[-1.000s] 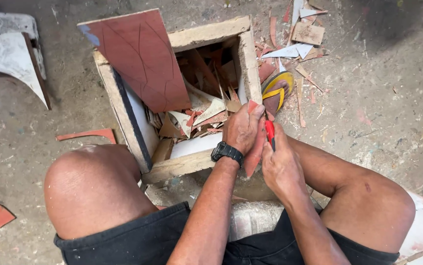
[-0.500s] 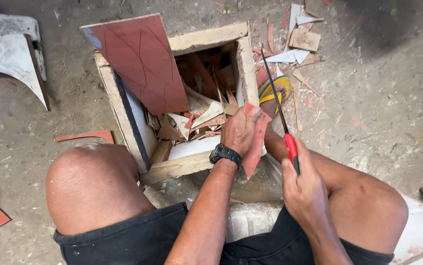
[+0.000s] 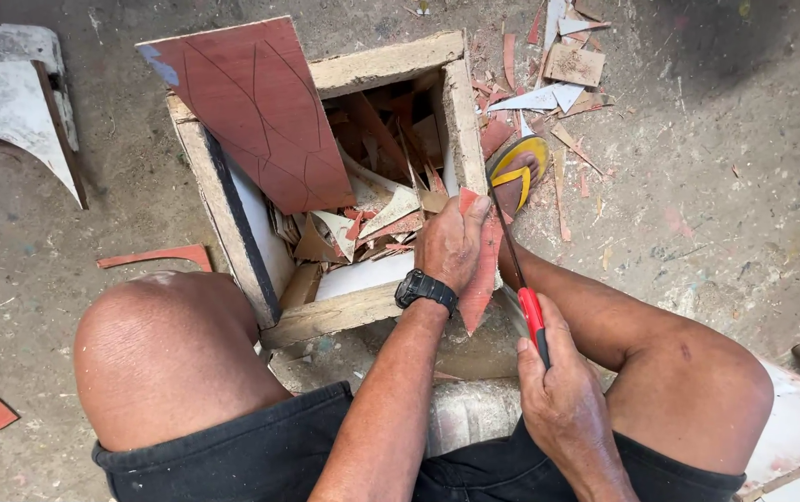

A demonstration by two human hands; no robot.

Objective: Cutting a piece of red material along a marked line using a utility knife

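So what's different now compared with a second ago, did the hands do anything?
The right hand drew back toward the body, pulling the red-handled saw along the edge of the red pointed piece; a second ago it was up close beside the left hand. The left hand kept its grip on that piece, pressed against the wooden box. The box, the scraps inside and the yellow sandal stayed put.

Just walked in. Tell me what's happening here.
A seated person's left hand presses a pointed red laminate piece against the rim of a wooden box full of offcuts. The right hand holds a red-handled hacksaw blade laid along the piece's edge. A marked red sheet leans on the box.
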